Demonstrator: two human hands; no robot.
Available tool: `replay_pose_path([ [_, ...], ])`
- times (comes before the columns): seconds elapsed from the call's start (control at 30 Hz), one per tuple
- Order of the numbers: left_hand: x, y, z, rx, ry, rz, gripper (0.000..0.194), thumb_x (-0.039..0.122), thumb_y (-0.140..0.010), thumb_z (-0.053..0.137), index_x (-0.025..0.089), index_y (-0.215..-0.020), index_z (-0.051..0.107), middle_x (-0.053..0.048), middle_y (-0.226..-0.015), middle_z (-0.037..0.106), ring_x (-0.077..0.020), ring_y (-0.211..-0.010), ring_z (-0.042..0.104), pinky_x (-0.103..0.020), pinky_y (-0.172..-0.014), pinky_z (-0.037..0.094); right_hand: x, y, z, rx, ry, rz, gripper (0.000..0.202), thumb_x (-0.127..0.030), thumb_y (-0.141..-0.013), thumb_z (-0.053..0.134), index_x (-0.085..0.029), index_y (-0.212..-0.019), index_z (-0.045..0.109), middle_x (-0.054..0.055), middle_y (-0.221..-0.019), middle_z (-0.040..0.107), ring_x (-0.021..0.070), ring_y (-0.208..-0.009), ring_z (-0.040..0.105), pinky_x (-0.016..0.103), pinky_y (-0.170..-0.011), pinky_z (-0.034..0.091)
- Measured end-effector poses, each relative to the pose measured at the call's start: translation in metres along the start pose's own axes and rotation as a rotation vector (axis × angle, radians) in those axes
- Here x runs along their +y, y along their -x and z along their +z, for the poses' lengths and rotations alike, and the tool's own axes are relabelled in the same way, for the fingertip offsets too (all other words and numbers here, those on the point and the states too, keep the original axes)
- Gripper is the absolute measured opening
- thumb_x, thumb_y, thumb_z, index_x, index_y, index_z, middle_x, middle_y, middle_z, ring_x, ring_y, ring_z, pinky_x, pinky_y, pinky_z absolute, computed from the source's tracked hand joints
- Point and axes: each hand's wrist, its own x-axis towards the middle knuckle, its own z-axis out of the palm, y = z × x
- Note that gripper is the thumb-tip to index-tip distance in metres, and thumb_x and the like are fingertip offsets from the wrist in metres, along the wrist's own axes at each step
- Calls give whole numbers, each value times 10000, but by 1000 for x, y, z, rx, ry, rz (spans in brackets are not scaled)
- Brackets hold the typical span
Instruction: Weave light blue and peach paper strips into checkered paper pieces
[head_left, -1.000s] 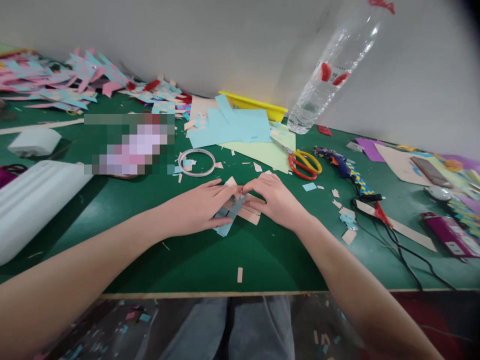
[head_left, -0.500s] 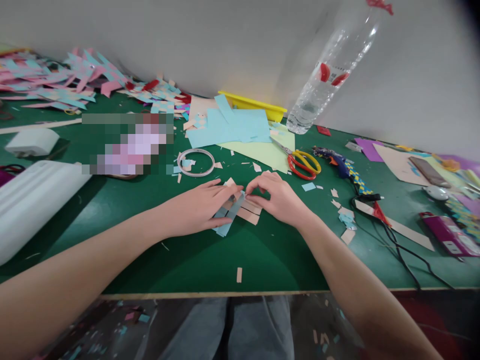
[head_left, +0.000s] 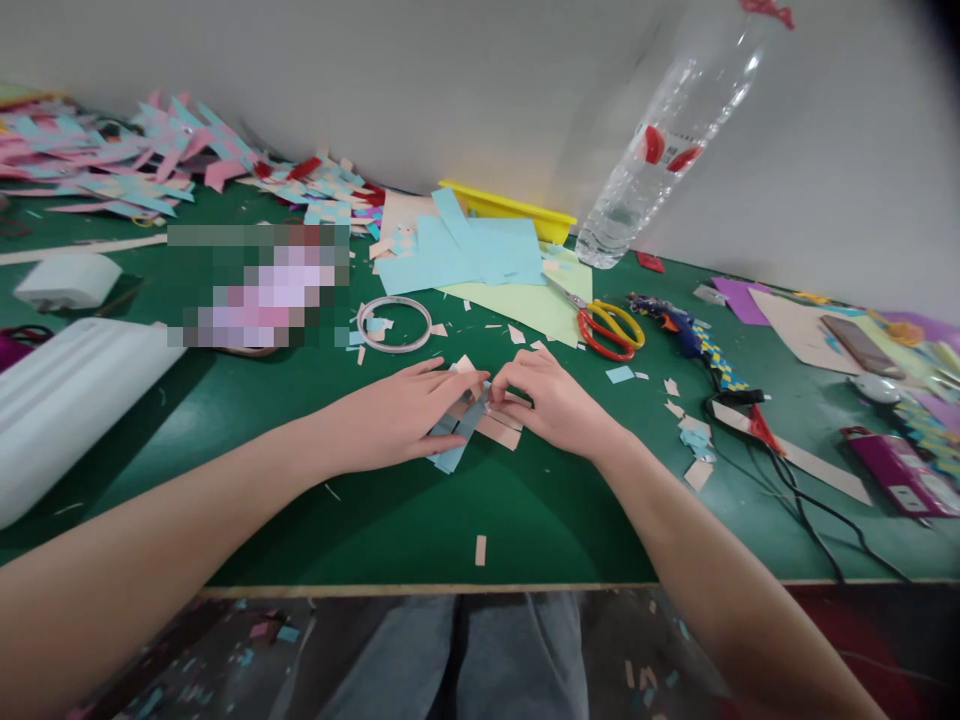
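Crossed paper strips lie on the green table in front of me: light blue strips (head_left: pixel 451 458) running aslant and peach strips (head_left: pixel 500 432) sticking out to the right. My left hand (head_left: pixel 405 412) rests flat over them, its fingers spread and pressing on the left and top part. At the right side of the strips, my right hand (head_left: pixel 553 400) has thumb and forefinger pinched together on the woven strips' edge. The fingers hide exactly which strip end is pinched. A silver ring-shaped roll or bangle (head_left: pixel 360 330) lies just beyond my left hand.
Scissors (head_left: pixel 609 330) with red and yellow handles lie beyond my right hand. A tilted water bottle (head_left: pixel 637 190) stands behind, near blue paper sheets (head_left: pixel 480 250). Paper scraps (head_left: pixel 697 440) and a black cable (head_left: pixel 795 500) lie at right. A white box-like object (head_left: pixel 75 410) is at left.
My right hand's fingers have shifted slightly down and left at the strips' edge, bending more over the peach strips. My left hand stays in place.
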Motion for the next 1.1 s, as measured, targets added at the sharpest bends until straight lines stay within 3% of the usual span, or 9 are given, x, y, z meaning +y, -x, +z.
replay_pose_path([
  [0.3,-1,0,1,-31,-32,-8,591,402,-966,546,175,-1446,285,-122,-1418,561,-256,-1303,535,-437,-1200,248,-9,-3,1,37,196,-14,150,-184,-937,567,-207,-789,570,5,-717,517,176,-801,491,311,-787,329],
  [0.8,1,1,0,-41,-28,-20,590,384,-965,553,183,-1449,282,-100,-1411,567,-244,-1302,525,-413,-1198,236,-11,-2,2,74,366,-60,177,-271,-983,538,-215,-849,639,11,-750,656,198,-887,496,346,-837,294],
  [1.1,2,0,-2,-15,-21,-3,630,367,-966,559,172,-1473,239,-104,-1372,596,-233,-1236,583,-398,-1189,247,-9,-1,2,108,376,-94,149,-277,-974,559,-209,-878,651,6,-993,697,180,-901,494,335,-838,298],
])
